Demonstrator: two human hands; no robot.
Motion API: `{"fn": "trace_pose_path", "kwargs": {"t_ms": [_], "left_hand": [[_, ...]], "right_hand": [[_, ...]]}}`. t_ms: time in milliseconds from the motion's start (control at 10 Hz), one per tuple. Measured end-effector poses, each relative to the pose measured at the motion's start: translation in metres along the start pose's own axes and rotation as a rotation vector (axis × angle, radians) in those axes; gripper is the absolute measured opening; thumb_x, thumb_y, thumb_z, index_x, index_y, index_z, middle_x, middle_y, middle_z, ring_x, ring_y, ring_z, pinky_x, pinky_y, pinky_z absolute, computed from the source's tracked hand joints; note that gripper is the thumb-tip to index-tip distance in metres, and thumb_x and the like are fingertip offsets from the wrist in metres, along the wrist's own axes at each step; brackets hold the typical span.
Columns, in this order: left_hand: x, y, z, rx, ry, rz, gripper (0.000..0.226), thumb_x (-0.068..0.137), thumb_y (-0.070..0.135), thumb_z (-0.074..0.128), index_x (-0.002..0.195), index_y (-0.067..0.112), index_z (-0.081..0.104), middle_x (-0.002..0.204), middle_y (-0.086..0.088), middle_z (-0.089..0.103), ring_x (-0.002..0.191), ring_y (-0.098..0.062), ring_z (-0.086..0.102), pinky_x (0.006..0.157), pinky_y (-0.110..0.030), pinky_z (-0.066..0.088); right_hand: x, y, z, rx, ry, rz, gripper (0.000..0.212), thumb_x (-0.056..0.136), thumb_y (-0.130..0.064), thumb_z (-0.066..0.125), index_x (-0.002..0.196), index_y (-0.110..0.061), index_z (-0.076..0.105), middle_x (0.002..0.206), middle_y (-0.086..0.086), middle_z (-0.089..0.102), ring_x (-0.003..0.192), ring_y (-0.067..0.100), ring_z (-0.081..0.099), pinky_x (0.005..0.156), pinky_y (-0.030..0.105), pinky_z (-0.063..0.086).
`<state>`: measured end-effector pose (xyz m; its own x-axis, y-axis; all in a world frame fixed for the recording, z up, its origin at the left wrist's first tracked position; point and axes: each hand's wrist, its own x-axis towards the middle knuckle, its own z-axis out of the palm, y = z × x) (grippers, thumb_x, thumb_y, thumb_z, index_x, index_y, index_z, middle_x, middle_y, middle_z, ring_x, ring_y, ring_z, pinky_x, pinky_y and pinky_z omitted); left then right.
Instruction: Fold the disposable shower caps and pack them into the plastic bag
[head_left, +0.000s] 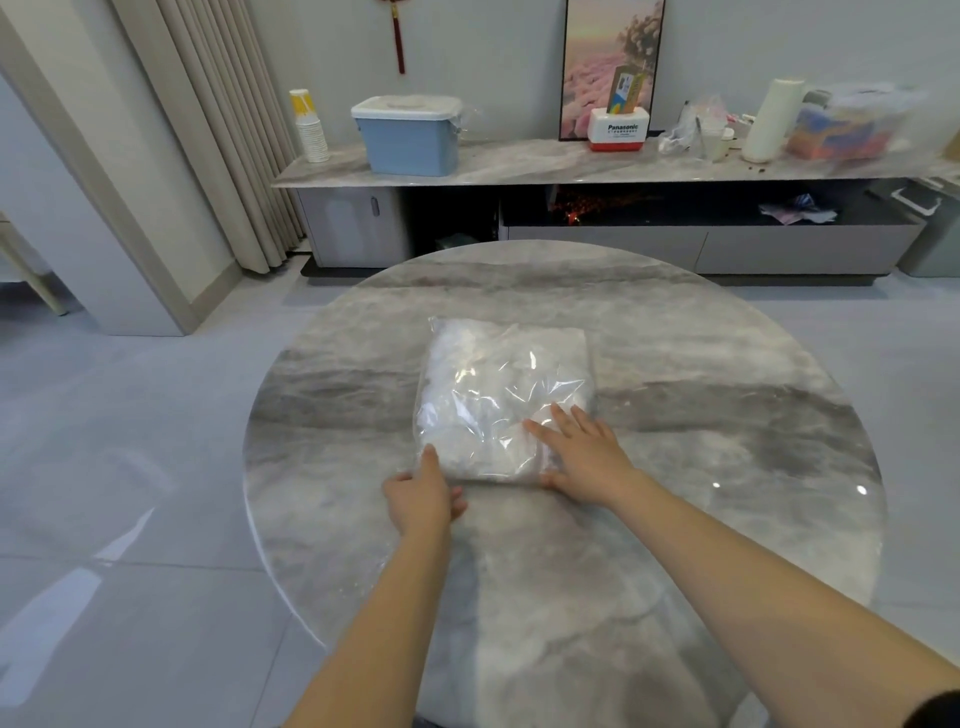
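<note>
A clear plastic bag (498, 384) stuffed with white crumpled shower caps lies flat in the middle of the round marble table (727, 467). My right hand (582, 452) lies flat on the bag's near right corner, fingers spread and straight, pressing down. My left hand (423, 493) is at the bag's near left corner; its thumb touches the edge and its fingers curl at the corner. Whether those fingers pinch the plastic is hidden. The caps inside show only as a white mass.
Behind the table stands a long low marble cabinet (519, 166) with a blue lidded bin (410, 135), stacked paper cups (311, 130), a white and red box (618, 130), a paper roll (771, 119) and bagged items. Grey tiled floor surrounds the table.
</note>
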<state>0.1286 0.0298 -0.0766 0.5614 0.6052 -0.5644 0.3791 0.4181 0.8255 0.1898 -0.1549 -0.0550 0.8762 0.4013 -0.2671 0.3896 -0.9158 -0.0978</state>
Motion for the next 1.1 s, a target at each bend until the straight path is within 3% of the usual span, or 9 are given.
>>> {"fn": "trace_pose_path", "kwargs": {"t_ms": [100, 200, 400, 700, 800, 900, 1000, 1100], "left_hand": [[0.009, 0.001, -0.013, -0.066, 0.001, -0.027, 0.036, 0.093, 0.023, 0.056, 0.119, -0.002, 0.050, 0.087, -0.018, 0.061, 0.058, -0.023, 0.061, 0.038, -0.023, 0.050], [0.010, -0.001, -0.018, -0.018, -0.023, -0.025, 0.023, 0.095, 0.012, 0.053, 0.107, -0.006, 0.058, 0.071, -0.013, 0.061, 0.054, -0.019, 0.060, 0.037, -0.019, 0.047], [0.017, 0.001, -0.020, 0.042, -0.003, -0.030, 0.013, 0.093, 0.005, 0.055, 0.098, -0.006, 0.061, 0.067, -0.015, 0.063, 0.034, -0.007, 0.057, 0.037, -0.018, 0.049], [0.012, 0.002, -0.018, 0.131, 0.033, 0.050, 0.011, 0.094, 0.002, 0.046, 0.090, 0.002, 0.057, 0.063, -0.012, 0.064, 0.036, -0.008, 0.059, 0.040, -0.017, 0.049], [0.007, 0.003, -0.018, 0.214, 0.065, 0.096, 0.006, 0.093, 0.011, 0.049, 0.096, 0.007, 0.053, 0.073, -0.013, 0.066, 0.056, -0.018, 0.064, 0.058, -0.028, 0.056], [0.000, 0.005, -0.018, 0.481, 0.081, 0.240, 0.036, 0.092, 0.029, 0.055, 0.123, 0.012, 0.046, 0.123, -0.016, 0.052, 0.091, -0.035, 0.061, 0.086, -0.037, 0.048], [-0.016, 0.011, -0.019, 0.610, 0.064, 0.385, 0.047, 0.093, 0.031, 0.055, 0.134, 0.014, 0.041, 0.138, -0.014, 0.032, 0.113, -0.035, 0.048, 0.093, -0.042, 0.042], [-0.040, 0.017, -0.025, 0.725, 0.028, 0.559, 0.046, 0.093, 0.029, 0.054, 0.134, 0.012, 0.043, 0.138, -0.014, 0.034, 0.119, -0.033, 0.043, 0.095, -0.043, 0.041]], "right_hand": [[0.000, 0.003, 0.002, -0.005, -0.009, 0.015, 0.071, 0.095, -0.041, 0.048, 0.149, -0.043, 0.002, 0.160, 0.002, -0.011, 0.147, 0.026, -0.009, 0.117, 0.044, 0.000], [0.001, 0.004, 0.005, -0.002, -0.008, 0.018, 0.070, 0.097, -0.036, 0.047, 0.149, -0.043, 0.001, 0.160, 0.001, -0.011, 0.147, 0.025, -0.009, 0.117, 0.043, 0.001], [0.002, 0.008, 0.012, 0.046, -0.052, 0.027, 0.066, 0.099, -0.031, 0.044, 0.148, -0.045, 0.001, 0.159, -0.005, -0.013, 0.147, 0.021, -0.009, 0.117, 0.043, 0.003], [0.003, 0.016, 0.020, 0.110, -0.101, -0.006, 0.064, 0.101, -0.032, 0.037, 0.147, -0.046, -0.004, 0.157, -0.007, -0.021, 0.145, 0.020, -0.017, 0.117, 0.045, -0.004], [0.001, 0.014, 0.011, 0.085, -0.106, -0.010, 0.065, 0.099, -0.034, 0.039, 0.148, -0.044, -0.003, 0.158, -0.004, -0.018, 0.146, 0.023, -0.015, 0.117, 0.046, -0.004], [-0.008, 0.011, 0.001, 0.047, -0.058, -0.007, 0.066, 0.098, -0.040, 0.039, 0.150, -0.040, -0.002, 0.159, 0.000, -0.014, 0.146, 0.023, -0.013, 0.117, 0.045, -0.005], [-0.019, 0.003, -0.008, 0.058, 0.049, -0.014, 0.066, 0.099, -0.040, 0.038, 0.151, -0.036, -0.002, 0.160, 0.002, -0.011, 0.147, 0.022, -0.011, 0.117, 0.042, -0.004], [-0.036, -0.003, -0.017, 0.058, 0.126, -0.045, 0.066, 0.099, -0.036, 0.038, 0.151, -0.035, -0.001, 0.160, 0.003, -0.009, 0.147, 0.021, -0.008, 0.117, 0.040, -0.001]]}}
